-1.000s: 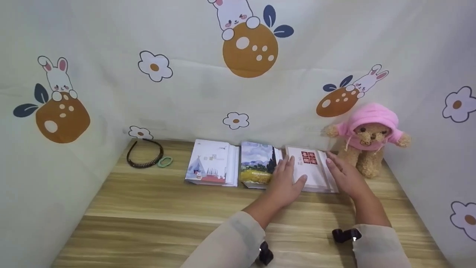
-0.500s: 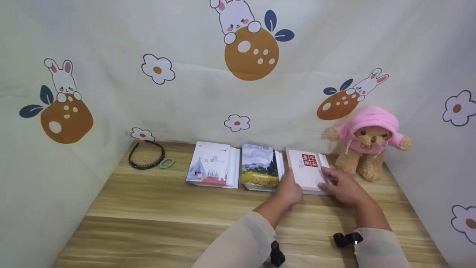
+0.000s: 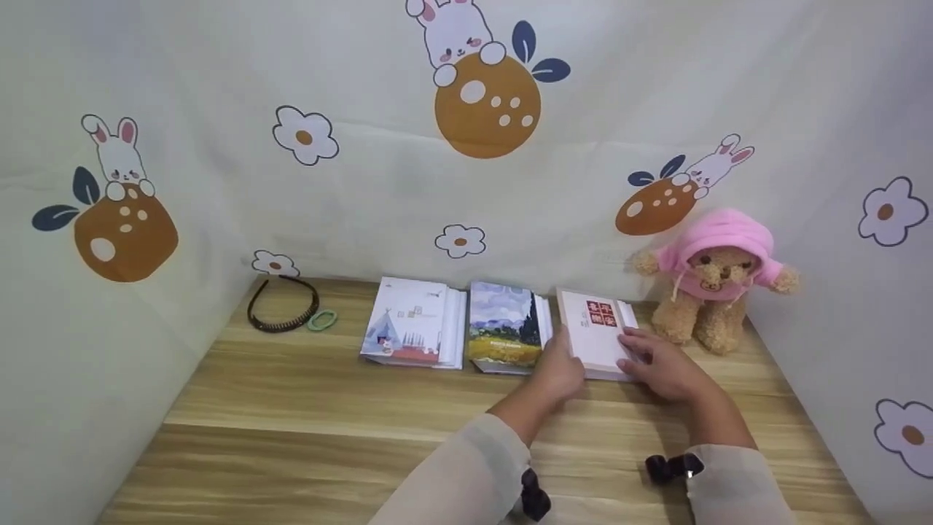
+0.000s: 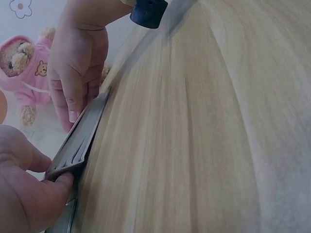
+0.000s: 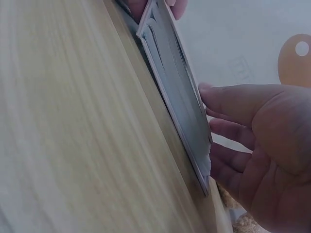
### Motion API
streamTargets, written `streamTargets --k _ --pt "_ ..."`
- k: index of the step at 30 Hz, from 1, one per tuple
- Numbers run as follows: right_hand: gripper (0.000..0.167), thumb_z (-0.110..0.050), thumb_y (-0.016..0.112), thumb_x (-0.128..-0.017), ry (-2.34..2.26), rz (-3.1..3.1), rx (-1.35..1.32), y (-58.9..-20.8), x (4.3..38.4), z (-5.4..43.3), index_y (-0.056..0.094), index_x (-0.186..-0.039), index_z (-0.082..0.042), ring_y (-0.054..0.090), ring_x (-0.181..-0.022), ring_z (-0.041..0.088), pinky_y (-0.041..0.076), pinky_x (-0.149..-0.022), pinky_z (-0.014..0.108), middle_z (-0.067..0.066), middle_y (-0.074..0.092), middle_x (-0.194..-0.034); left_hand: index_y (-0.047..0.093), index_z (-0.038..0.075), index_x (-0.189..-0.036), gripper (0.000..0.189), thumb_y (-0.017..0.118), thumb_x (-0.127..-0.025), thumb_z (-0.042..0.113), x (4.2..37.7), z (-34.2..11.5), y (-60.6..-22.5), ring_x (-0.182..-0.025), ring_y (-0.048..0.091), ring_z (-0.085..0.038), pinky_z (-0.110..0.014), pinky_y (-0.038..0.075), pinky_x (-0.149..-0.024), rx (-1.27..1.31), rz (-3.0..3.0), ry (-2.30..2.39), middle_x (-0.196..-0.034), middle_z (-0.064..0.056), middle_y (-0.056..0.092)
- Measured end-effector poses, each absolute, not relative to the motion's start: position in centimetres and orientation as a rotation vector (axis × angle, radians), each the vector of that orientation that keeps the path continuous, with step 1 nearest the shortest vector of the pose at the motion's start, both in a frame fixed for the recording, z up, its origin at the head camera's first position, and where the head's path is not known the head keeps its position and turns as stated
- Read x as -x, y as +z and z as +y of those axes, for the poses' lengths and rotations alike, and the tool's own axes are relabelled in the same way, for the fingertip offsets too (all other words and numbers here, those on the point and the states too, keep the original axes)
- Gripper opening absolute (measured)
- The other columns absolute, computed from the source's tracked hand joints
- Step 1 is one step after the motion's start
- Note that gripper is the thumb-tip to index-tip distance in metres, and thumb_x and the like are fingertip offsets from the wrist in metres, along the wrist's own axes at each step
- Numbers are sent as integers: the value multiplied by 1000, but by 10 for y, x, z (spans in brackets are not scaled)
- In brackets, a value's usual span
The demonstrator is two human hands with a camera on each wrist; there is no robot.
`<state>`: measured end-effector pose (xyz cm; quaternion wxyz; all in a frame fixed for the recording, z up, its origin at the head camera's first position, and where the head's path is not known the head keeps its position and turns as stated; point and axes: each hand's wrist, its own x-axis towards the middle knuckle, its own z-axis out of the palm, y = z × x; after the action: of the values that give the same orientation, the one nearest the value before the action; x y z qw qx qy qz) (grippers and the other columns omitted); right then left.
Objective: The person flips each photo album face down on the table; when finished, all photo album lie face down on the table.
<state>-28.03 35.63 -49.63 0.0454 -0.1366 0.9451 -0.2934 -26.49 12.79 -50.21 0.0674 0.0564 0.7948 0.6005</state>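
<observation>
While the left hand [image 3: 560, 372] has the left edge of the white book [image 3: 594, 343] pinched between thumb and fingers (the left wrist view shows it pretty well, at lower left), the right hand [image 3: 670, 368] is over on the right side of that same book. Its thumb and a fingertip rest on the cover, and more fingers sit along the edge in the right wrist view, but honestly I can't tell if that's a proper grip or just a touch. The white book itself is right of centre in the head view, cover up, with a red print near the top of it and page edges peeking out on the right.

Just left of it, around the middle of the frame, is the landscape book [image 3: 503, 321], and left of that the tent book [image 3: 408, 321], so all three make a neat little row. Over at centre left there's a dark headband [image 3: 280, 326] with a green hair tie [image 3: 312, 322] right beside it. At centre right a teddy bear [image 3: 689, 321] is propped upright in a pink hoodie [image 3: 729, 230].

Everything's on a wood-grain table [image 3: 328, 423], with a pale cloth [image 3: 364, 189] printed with bunnies, oranges and flowers filling the top. Light sleeves [image 3: 466, 474] come in along the bottom.
</observation>
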Motion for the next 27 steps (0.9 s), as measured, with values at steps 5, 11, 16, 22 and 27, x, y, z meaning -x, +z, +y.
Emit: streamTargets --k 5,11,16,22,27 --pt "61 -36 70 -103 -924 2856 405 -497 281 346 57 -153 -4 32 -157 54 22 -130 70 25 40 -169 26 -5 -166 72 46 -97 -5 266 118 -506 -161 33 -40 -49 26 -136 -209 2304 1961 -172 -28 33" --pt "60 -40 72 -102 -993 2860 400 -489 279 337 60 -153 -11 36 -155 55 25 -128 72 24 44 -167 31 5 -168 66 49 -104 7 263 115 -499 -165 25 -39 -52 19 -137 -191 2151 2091 -176 -21 27" --pt "57 -32 72 -103 -1140 2862 488 -478 275 325 58 -155 -16 49 -148 50 41 -121 68 24 52 -162 40 10 -166 58 49 -108 13 261 118 -485 -166 24 -35 -51 24 -136 -210 2059 2175 -177 -11 29" --pt "54 -32 63 -109 -1468 2755 402 -466 271 312 52 -160 -21 58 -142 39 55 -110 44 17 56 -161 46 9 -162 50 46 -112 14 261 120 -469 -162 31 -26 -45 31 -134 -324 2022 2223 -173 -2 37" --pt "54 -29 54 -113 -1708 2580 359 -459 267 303 44 -165 -20 54 -146 38 59 -108 38 10 43 -172 47 9 -162 50 50 -112 13 260 121 -458 -156 43 -25 -41 41 -129 -390 2054 2201 -172 -2 38"
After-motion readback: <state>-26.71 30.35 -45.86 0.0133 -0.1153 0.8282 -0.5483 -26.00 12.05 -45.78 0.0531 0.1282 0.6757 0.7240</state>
